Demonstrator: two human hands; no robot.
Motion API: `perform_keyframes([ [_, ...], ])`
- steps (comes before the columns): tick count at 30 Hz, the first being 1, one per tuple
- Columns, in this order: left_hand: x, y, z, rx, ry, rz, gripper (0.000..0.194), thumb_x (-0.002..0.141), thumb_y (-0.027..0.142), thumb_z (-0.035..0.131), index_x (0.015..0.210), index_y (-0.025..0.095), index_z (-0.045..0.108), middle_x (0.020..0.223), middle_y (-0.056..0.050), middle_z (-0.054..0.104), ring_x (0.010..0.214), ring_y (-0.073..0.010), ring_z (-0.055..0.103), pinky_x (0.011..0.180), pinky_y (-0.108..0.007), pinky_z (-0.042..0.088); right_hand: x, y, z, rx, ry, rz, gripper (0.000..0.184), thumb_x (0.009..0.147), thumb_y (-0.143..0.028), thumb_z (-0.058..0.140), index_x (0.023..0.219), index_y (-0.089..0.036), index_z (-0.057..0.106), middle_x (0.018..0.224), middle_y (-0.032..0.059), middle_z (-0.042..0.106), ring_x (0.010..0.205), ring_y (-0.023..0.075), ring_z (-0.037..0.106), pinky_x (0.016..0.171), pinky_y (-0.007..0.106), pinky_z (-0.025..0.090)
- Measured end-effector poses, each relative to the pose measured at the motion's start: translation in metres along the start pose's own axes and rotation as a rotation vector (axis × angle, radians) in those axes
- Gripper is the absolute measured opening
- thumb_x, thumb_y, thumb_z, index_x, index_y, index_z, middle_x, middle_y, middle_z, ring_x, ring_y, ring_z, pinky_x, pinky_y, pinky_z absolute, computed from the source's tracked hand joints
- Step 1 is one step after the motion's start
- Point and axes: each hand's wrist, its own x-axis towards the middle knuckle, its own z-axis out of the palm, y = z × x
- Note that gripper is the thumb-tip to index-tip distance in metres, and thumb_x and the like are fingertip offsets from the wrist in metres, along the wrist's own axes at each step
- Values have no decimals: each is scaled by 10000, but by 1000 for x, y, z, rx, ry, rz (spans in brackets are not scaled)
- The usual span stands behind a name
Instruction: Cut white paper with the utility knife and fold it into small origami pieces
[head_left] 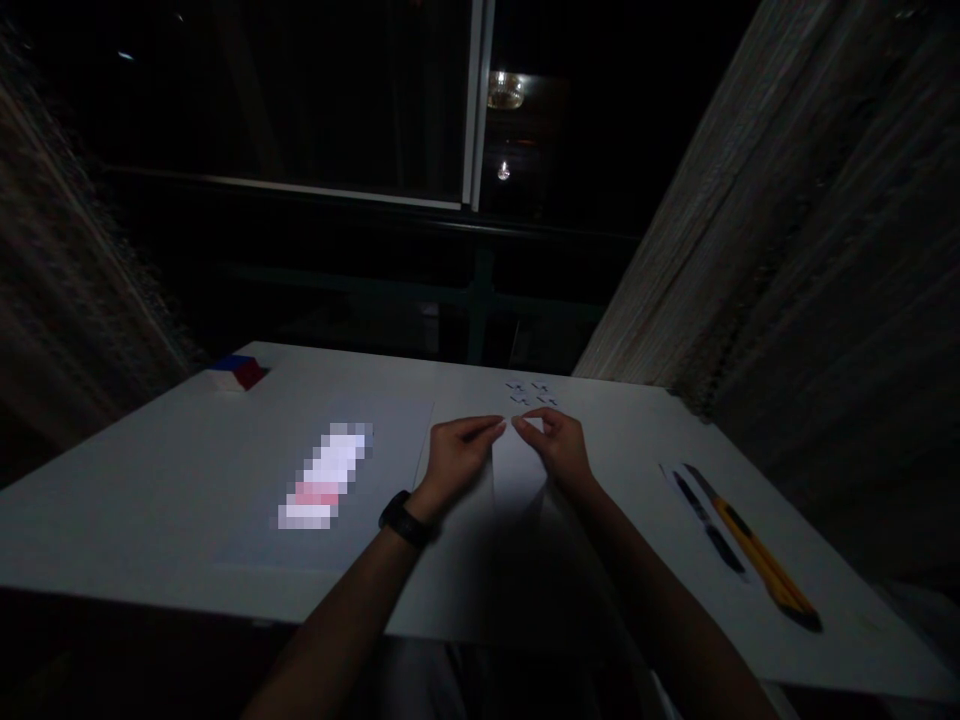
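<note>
My left hand [463,450], with a black watch [407,518] on its wrist, is closed in a pinch at the upper left of a white sheet of paper [516,468]. Facing it, my right hand [559,445] pinches the same sheet at the upper right, and the two sets of fingertips nearly meet. The lower part of the paper falls into shadow between my forearms. Just beyond my fingers, several small paper pieces with dark marks [540,387] lie on the white table [367,385].
A lit, pixelated phone-like screen [330,475] rests on a larger sheet [255,540] at left. Behind it sits a red, blue and white block [238,373]. At right lie a dark pen [709,525] and a yellow utility knife [757,555]. Curtains [675,200] flank a dark window.
</note>
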Motion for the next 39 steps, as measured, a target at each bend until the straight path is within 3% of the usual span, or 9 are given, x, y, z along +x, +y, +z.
perform_keyframes([
  [10,2,-4,0,-3,22,-96,228,696,338,677,849,177,728,860,-70,720,798,-205,665,769,-324,518,2,8,7,82,59,49,378,545,-475,752,705,-155,628,596,10,635,539,159,581,522,276,442],
  [14,5,-8,-2,18,61,-138,235,702,350,670,843,170,727,824,-71,719,757,-194,660,732,-310,512,2,7,6,65,3,142,394,559,-515,724,626,-154,582,530,4,597,458,128,518,447,245,382],
  [19,7,-12,-2,12,53,-197,244,698,353,668,829,155,725,749,-70,714,667,-176,649,639,-277,501,2,6,7,43,92,156,383,513,-486,746,522,-169,533,436,-33,513,416,102,440,426,235,330],
  [28,6,-8,1,-48,19,-232,255,678,347,677,823,143,723,708,-65,705,606,-160,627,565,-252,486,7,17,4,30,167,83,329,572,-455,702,495,-161,578,464,-28,507,457,105,424,456,242,322],
  [34,5,-8,1,-68,4,-239,251,670,343,682,816,143,723,700,-66,704,593,-163,626,554,-253,485,8,16,4,120,154,76,275,580,-394,700,484,-164,584,450,-38,498,443,98,410,453,240,304],
  [39,7,-16,-2,38,40,-182,239,694,353,661,826,166,726,747,-67,711,663,-173,640,618,-265,485,6,14,6,59,120,115,318,575,-454,700,510,-159,601,443,-27,507,418,98,410,419,239,298],
])
